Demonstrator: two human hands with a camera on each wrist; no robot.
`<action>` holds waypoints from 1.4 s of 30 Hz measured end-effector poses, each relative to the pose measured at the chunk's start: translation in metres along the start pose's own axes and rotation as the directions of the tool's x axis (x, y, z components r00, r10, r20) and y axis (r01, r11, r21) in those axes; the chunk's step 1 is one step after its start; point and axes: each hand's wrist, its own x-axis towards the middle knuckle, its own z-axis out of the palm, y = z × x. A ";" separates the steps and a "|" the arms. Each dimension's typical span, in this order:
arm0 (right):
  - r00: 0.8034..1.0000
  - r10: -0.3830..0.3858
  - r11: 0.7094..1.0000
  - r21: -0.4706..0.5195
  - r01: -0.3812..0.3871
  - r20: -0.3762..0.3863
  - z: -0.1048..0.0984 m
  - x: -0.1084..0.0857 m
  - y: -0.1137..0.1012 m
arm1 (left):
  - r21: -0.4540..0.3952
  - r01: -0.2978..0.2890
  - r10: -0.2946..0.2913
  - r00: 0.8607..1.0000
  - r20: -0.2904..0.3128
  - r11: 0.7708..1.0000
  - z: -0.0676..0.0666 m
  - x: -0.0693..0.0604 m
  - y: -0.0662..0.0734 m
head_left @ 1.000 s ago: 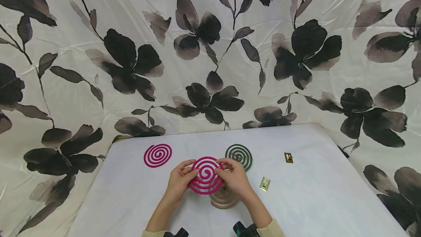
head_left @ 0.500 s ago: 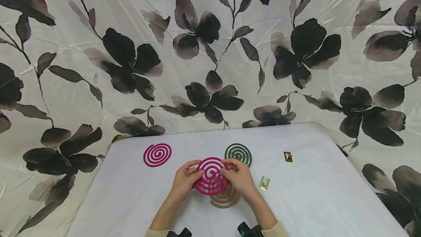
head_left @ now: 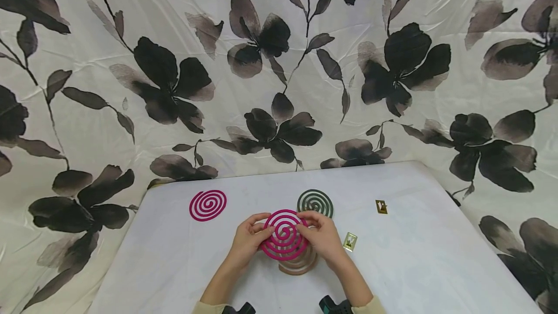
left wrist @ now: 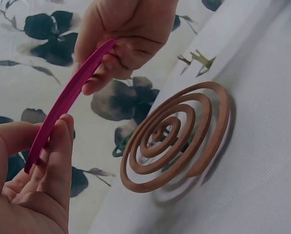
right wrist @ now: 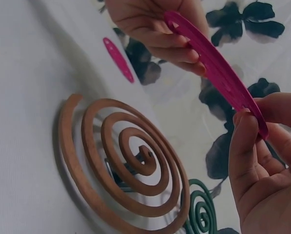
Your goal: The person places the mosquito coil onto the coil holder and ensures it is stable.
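A pink spiral coil (head_left: 284, 257) is held up between both hands, above a brown coil. The left hand (head_left: 246, 241) pinches its left edge between thumb and fingers; the right hand (head_left: 324, 239) pinches its right edge likewise. In both wrist views the pink coil (left wrist: 69, 92) (right wrist: 223, 73) is seen nearly edge-on. The brown spiral coil (left wrist: 218, 131) (right wrist: 91, 141) (head_left: 297, 271) sits raised off the white surface, its back part hidden in the head view by the pink coil. Through its rings in the right wrist view, a small metallic piece (right wrist: 117, 175) shows.
A second pink coil (head_left: 208, 205) lies at the back left of the white table (head_left: 165, 256). A green coil (head_left: 315, 201) is behind the right hand. Two small gold stands (head_left: 350, 242) (head_left: 381, 207) are on the right. A floral cloth (head_left: 261, 91) hangs behind.
Both hands have moved a little to the right with the pink coil, which covers more of the brown coil in the head view. The grip looks unchanged.
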 end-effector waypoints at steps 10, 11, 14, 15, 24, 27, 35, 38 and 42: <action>1.000 0.018 1.000 -0.004 -0.018 -0.022 -0.007 -0.003 -0.001 | 0.027 -0.010 0.010 0.999 0.032 1.000 0.007 0.003 0.002; 0.999 0.025 1.000 -0.004 -0.025 -0.026 -0.008 -0.004 -0.003 | 0.027 -0.013 0.012 0.999 0.036 1.000 0.008 0.003 0.002; 0.999 0.029 0.999 -0.014 -0.030 -0.032 -0.010 -0.009 -0.016 | 0.031 -0.014 0.013 0.999 0.045 0.999 0.010 0.004 0.003; 0.999 0.029 0.999 -0.017 -0.030 -0.031 -0.011 -0.011 -0.021 | 0.030 -0.016 0.015 0.999 0.049 0.999 0.011 0.005 0.003; 0.998 0.021 1.000 -0.004 -0.022 -0.052 -0.015 -0.012 -0.018 | 0.032 -0.022 0.020 0.998 0.067 0.999 0.016 0.006 0.003; 0.997 0.020 1.000 -0.009 -0.021 -0.070 -0.016 -0.007 -0.005 | 0.037 -0.015 0.012 0.998 0.066 0.999 0.017 0.008 0.001; 0.997 0.036 0.999 0.022 -0.034 -0.073 -0.020 -0.007 0.000 | 0.010 -0.019 0.018 0.995 0.097 1.000 0.025 0.003 0.013; 0.997 0.035 0.999 0.022 -0.033 -0.070 -0.023 -0.006 0.005 | 0.008 -0.022 0.021 0.994 0.104 1.000 0.026 0.006 0.009; 0.998 0.034 0.999 0.035 -0.031 -0.061 -0.026 -0.008 0.006 | 0.000 -0.023 0.023 0.994 0.104 1.000 0.027 0.015 -0.006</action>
